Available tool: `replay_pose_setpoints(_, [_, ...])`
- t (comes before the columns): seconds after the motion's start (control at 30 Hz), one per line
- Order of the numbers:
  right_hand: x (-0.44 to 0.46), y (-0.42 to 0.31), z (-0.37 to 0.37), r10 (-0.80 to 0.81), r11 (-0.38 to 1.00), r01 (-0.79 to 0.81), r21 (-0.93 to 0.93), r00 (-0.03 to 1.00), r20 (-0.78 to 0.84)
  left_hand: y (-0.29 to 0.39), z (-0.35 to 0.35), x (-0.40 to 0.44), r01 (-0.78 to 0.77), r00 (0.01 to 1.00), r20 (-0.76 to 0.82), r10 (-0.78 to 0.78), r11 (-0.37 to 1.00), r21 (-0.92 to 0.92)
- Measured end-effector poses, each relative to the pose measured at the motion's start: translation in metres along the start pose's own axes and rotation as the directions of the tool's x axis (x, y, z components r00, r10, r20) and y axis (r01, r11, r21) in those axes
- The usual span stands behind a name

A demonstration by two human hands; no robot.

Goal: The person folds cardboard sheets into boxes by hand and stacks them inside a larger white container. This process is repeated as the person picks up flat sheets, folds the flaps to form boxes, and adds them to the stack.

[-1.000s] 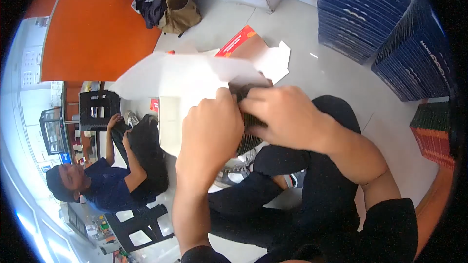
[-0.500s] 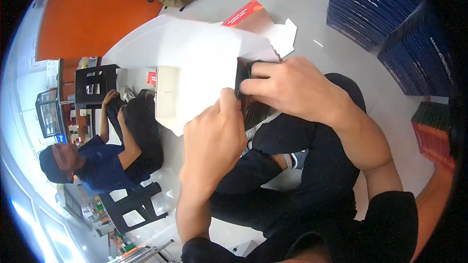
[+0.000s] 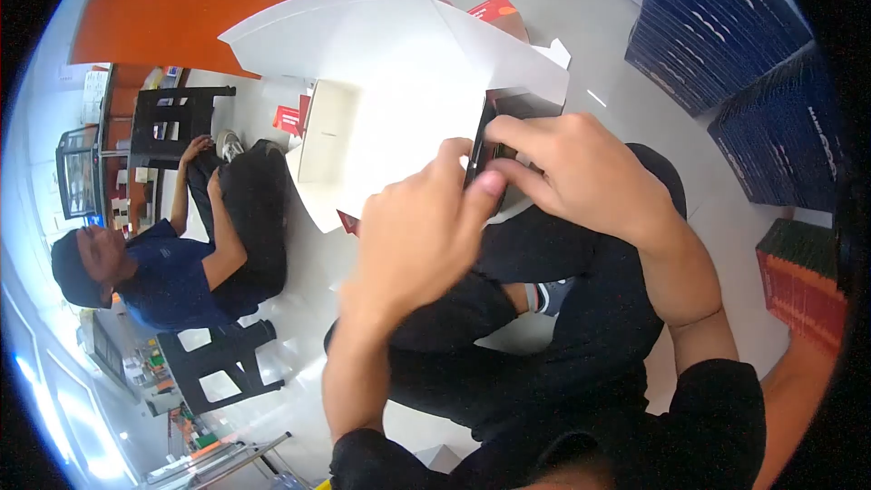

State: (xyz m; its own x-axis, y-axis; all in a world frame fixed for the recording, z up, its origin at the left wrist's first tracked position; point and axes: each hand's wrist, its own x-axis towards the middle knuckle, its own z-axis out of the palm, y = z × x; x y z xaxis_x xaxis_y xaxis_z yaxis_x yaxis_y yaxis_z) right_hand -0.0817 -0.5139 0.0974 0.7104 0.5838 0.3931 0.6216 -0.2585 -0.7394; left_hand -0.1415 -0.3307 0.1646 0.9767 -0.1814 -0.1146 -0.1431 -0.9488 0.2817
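Note:
A large white carton (image 3: pixel 399 27) with its flaps spread stands open in front of my crossed legs. At its right end is a thin black flat piece (image 3: pixel 487 118), dark on its outer side. My left hand (image 3: pixel 419 234) reaches over the near edge, thumb and forefinger closed around this piece's near end. From the right, my right hand (image 3: pixel 581 174) has curled fingers on the same piece. What lies beneath the fingers is partly hidden. A cream inner wall (image 3: pixel 328 136) shows at the carton's left end.
A person (image 3: pixel 172 263) sits on the floor at left, between two black plastic stools (image 3: pixel 218 363). Stacks of dark blue boxes (image 3: pixel 717 18) rise at right, with orange-red boxes (image 3: pixel 798 281) below. A red-and-white box (image 3: pixel 497 11) lies beyond the carton.
The carton and both hands appear further right in view, and the carton's flaps look more spread. My left thumb now shows, extended against the black piece; the right fingers have shifted on it.

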Motion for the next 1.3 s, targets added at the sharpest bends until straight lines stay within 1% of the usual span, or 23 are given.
replay_pose_setpoints(0.03, [0.000,-0.001,-0.001,-0.002,1.000,0.002,-0.009,1.000,0.011,-0.006,-0.012,-0.002,0.099,0.995,0.021,-0.096,0.967,-0.236])
replay_pose_setpoints(0.07, [0.000,-0.001,-0.001,0.031,0.999,-0.030,0.020,1.000,-0.008,-0.019,-0.020,0.001,0.026,0.986,-0.153,-0.059,0.978,-0.205])
replay_pose_setpoints(0.1, [0.001,-0.002,-0.001,0.064,0.997,-0.062,0.050,0.998,-0.026,-0.055,-0.013,0.012,-0.112,0.898,-0.435,0.061,0.990,-0.091])
replay_pose_setpoints(0.13, [0.002,-0.004,0.000,0.061,0.997,-0.061,0.046,0.998,-0.016,-0.065,-0.023,0.017,0.049,0.850,-0.527,0.011,0.994,0.099])
replay_pose_setpoints(0.17, [0.003,-0.006,0.001,0.108,0.994,-0.107,0.030,0.994,-0.030,-0.071,-0.033,0.024,0.120,0.823,-0.568,0.018,0.971,0.205])
replay_pose_setpoints(0.2, [0.005,-0.008,0.002,0.150,0.989,-0.149,0.012,0.988,-0.048,-0.084,-0.035,0.031,0.211,0.823,-0.549,-0.147,0.976,0.055])
replay_pose_setpoints(0.23, [0.007,-0.008,0.005,0.141,0.990,-0.141,0.004,0.989,-0.039,-0.093,-0.038,0.036,0.253,0.852,-0.481,-0.207,0.967,0.033])
replay_pose_setpoints(0.27, [0.007,-0.006,0.010,0.159,0.987,-0.159,0.008,0.981,-0.107,-0.099,-0.038,0.038,0.295,0.875,-0.405,-0.265,0.955,0.012])
replay_pose_setpoints(0.3, [0.008,-0.004,0.012,0.178,0.984,-0.179,0.011,0.968,-0.177,-0.096,-0.039,0.036,0.296,0.871,-0.410,-0.269,0.955,0.000])
replay_pose_setpoints(0.33, [0.008,-0.004,0.011,0.177,0.984,-0.180,-0.001,0.969,-0.172,-0.087,-0.039,0.035,0.376,0.876,-0.373,-0.306,0.917,0.130])
replay_pose_setpoints(0.37, [0.009,-0.002,0.010,0.210,0.977,-0.212,0.020,0.947,-0.245,-0.078,-0.039,0.033,0.439,0.876,-0.336,-0.346,0.860,0.259])
replay_pose_setpoints(0.43, [0.011,0.000,0.007,0.277,0.961,-0.256,0.104,0.892,-0.357,-0.066,-0.033,0.025,0.455,0.862,-0.360,-0.358,0.860,0.233])
replay_pose_setpoints(0.53, [0.011,-0.006,-0.003,0.353,0.935,-0.339,0.100,0.907,-0.230,-0.055,-0.025,0.009,0.504,0.826,-0.402,-0.395,0.837,0.212])
replay_pose_setpoints(0.57, [0.015,-0.012,-0.005,0.338,0.938,-0.347,0.001,0.912,-0.231,-0.055,-0.023,0.005,0.531,0.809,-0.419,-0.412,0.818,0.222])
replay_pose_setpoints(0.6, [0.020,-0.016,-0.005,0.338,0.938,-0.348,-0.007,0.915,-0.220,-0.057,-0.022,0.004,0.537,0.806,-0.416,-0.422,0.817,0.212])
replay_pose_setpoints(0.67, [0.031,-0.021,-0.003,0.216,0.898,-0.291,-0.331,0.945,-0.245,-0.062,-0.019,-0.001,0.550,0.790,-0.434,-0.433,0.813,0.190])
replay_pose_setpoints(0.7, [0.036,-0.026,0.000,0.213,0.898,-0.287,-0.335,0.947,-0.240,-0.064,-0.018,-0.003,0.554,0.787,-0.434,-0.439,0.812,0.184])
replay_pose_setpoints(0.77, [0.047,-0.035,0.004,0.154,0.731,-0.270,-0.627,0.960,-0.234,-0.068,-0.019,-0.005,0.540,0.796,-0.425,-0.431,0.823,0.176])
replay_pose_setpoints(0.9, [0.059,-0.033,0.010,0.085,0.698,-0.190,-0.691,0.979,-0.183,-0.070,-0.026,-0.008,0.551,0.786,-0.390,-0.481,0.830,0.086])
replay_pose_setpoints(1.07, [0.069,-0.043,0.009,0.152,0.754,-0.188,-0.630,0.982,-0.111,-0.081,-0.026,-0.016,0.502,0.814,-0.331,-0.477,0.865,-0.011])
replay_pose_setpoints(1.2, [0.071,-0.041,0.013,0.151,0.733,-0.226,-0.642,0.974,-0.171,-0.086,-0.023,-0.017,0.478,0.829,-0.334,-0.449,0.878,0.004])
replay_pose_setpoints(1.27, [0.071,-0.041,0.015,0.207,0.686,-0.261,-0.679,0.965,-0.162,-0.080,-0.031,-0.015,0.547,0.821,-0.172,-0.545,0.836,-0.042])
replay_pose_setpoints(1.3, [0.070,-0.039,0.015,0.204,0.681,-0.255,-0.686,0.966,-0.157,-0.077,-0.034,-0.016,0.546,0.820,-0.172,-0.546,0.836,-0.052])
